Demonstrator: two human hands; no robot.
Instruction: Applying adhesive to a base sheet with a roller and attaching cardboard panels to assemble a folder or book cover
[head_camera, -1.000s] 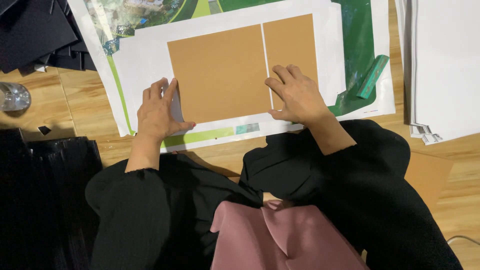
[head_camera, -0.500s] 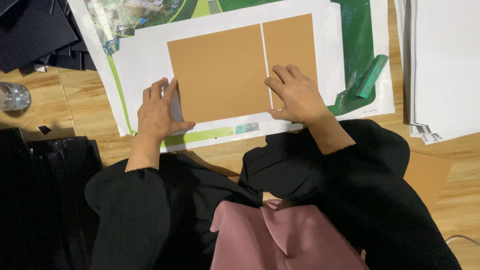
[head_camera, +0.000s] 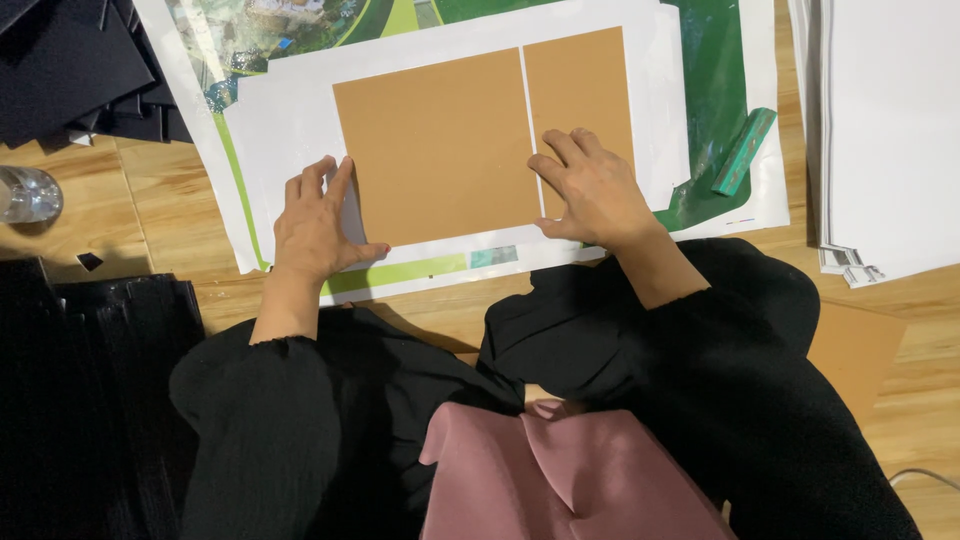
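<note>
1. Head view: left hand (head_camera: 312, 222) flat, fingers spread, pressing the big brown card (head_camera: 435, 150) at its left edge, on the white sheet (head_camera: 290, 120).
2. Right hand (head_camera: 592, 190) open, fingers over the seam and the narrow brown card (head_camera: 580, 85).
3. Green block (head_camera: 744, 152) lies to the right.

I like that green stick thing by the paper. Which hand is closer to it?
Right. The right hand rests on the narrow brown card, just left of the green stick. The left hand sits at the wide brown card's far left edge.
</note>
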